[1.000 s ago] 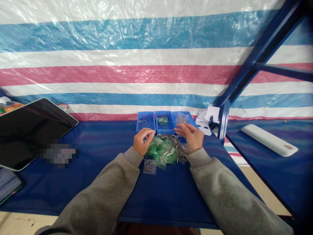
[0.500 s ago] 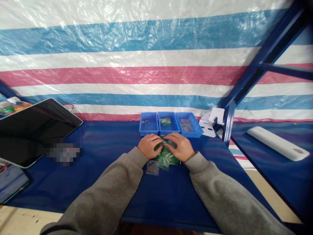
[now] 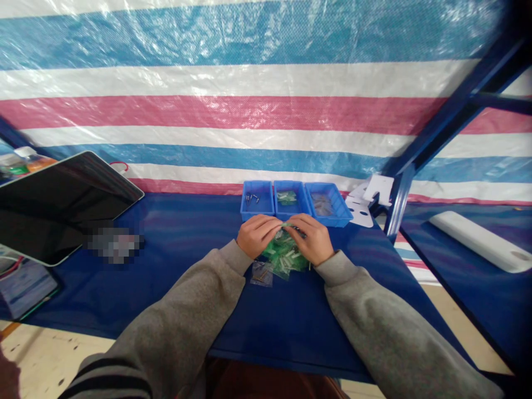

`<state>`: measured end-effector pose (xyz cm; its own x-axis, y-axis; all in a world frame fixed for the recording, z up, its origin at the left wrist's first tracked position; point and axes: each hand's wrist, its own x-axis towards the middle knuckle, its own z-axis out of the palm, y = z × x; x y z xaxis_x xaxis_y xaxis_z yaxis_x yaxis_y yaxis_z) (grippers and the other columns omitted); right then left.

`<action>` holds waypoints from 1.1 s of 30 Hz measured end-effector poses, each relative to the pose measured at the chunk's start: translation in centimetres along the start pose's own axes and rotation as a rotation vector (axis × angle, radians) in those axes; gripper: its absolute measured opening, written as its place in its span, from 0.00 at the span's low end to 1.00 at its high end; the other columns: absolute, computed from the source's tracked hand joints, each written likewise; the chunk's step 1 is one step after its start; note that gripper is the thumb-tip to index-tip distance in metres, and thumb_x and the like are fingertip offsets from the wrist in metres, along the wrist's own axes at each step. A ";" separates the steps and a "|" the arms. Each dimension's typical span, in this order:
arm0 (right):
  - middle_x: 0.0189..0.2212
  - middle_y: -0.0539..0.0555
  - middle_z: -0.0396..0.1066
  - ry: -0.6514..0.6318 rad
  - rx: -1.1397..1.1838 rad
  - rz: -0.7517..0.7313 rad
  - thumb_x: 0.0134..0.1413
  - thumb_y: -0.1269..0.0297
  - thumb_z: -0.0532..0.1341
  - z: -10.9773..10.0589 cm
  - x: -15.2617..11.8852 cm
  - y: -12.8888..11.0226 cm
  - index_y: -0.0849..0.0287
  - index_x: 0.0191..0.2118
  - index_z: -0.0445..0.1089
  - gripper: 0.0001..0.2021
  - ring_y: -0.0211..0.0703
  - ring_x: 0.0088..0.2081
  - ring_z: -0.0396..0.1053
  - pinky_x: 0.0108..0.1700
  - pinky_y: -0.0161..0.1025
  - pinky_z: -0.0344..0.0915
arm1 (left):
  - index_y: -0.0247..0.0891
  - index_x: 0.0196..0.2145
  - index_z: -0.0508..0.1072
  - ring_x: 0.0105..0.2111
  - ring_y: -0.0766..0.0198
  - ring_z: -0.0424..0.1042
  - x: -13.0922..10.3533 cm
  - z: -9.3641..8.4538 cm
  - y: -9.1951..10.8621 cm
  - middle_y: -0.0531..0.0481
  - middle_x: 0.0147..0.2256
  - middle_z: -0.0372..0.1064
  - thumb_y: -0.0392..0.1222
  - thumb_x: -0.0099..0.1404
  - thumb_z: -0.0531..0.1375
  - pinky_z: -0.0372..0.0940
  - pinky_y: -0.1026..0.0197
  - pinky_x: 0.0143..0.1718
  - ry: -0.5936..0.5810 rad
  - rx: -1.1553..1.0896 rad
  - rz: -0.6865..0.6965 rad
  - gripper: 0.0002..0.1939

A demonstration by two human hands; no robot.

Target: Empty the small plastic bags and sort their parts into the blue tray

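My left hand (image 3: 255,235) and my right hand (image 3: 315,239) meet above a pile of small green plastic bags (image 3: 285,257) with pale pieces in them. The fingertips of both hands are pinched on a green plastic bag (image 3: 285,225), of which only a little shows between them. Just nearer to me than the left hand lies a clear plastic bag (image 3: 261,274) of brownish screw-like parts. Beyond the hands stand three blue bins: the left bin (image 3: 257,209) holds a few metal screws, the middle bin (image 3: 290,209) green bags, the right bin (image 3: 338,213) clear bags.
A dark-screened monitor (image 3: 62,205) leans at the left, with a tablet-like device (image 3: 31,288) below it. White cut-out sheets (image 3: 361,213) rest beside the blue metal post (image 3: 399,205). A long white object (image 3: 477,241) lies on the right-hand table. A striped sheet (image 3: 233,116) hangs behind.
My hands have come together at the fingertips, with a bit of green bag between them. The whole view has tilted slightly, lifting the table's things in the picture.
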<state>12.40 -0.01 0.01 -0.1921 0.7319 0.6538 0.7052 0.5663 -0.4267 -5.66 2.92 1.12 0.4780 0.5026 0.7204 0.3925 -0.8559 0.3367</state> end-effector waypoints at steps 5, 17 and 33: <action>0.26 0.52 0.68 0.053 0.088 0.122 0.56 0.60 0.56 -0.8 1.8 -1.4 0.59 0.30 0.69 0.10 0.38 0.26 0.63 0.30 0.36 0.60 | 0.35 0.39 0.73 0.35 0.63 0.72 0.5 -0.2 0.1 0.46 0.36 0.74 0.43 0.60 0.59 0.66 0.62 0.40 0.134 -0.164 -0.272 0.12; 0.23 0.49 0.71 0.101 0.127 0.209 0.54 0.58 0.58 -0.2 0.1 -1.2 0.57 0.40 0.70 0.11 0.37 0.22 0.65 0.28 0.35 0.62 | 0.36 0.34 0.74 0.30 0.66 0.72 0.4 0.2 -0.1 0.49 0.31 0.74 0.45 0.62 0.56 0.66 0.64 0.34 0.075 -0.269 -0.376 0.11; 0.42 0.57 0.66 0.105 0.049 -0.058 0.56 0.68 0.53 0.1 -0.2 -0.4 0.55 0.40 0.71 0.11 0.44 0.41 0.66 0.41 0.42 0.67 | 0.36 0.40 0.67 0.24 0.68 0.70 0.1 0.1 0.3 0.51 0.26 0.68 0.48 0.66 0.49 0.66 0.64 0.27 0.069 -0.450 -0.449 0.14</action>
<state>12.11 -0.34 0.02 -0.1573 0.6554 0.7388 0.6604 0.6260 -0.4147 -5.36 2.72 1.23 0.2864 0.8280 0.4820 0.1669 -0.5385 0.8259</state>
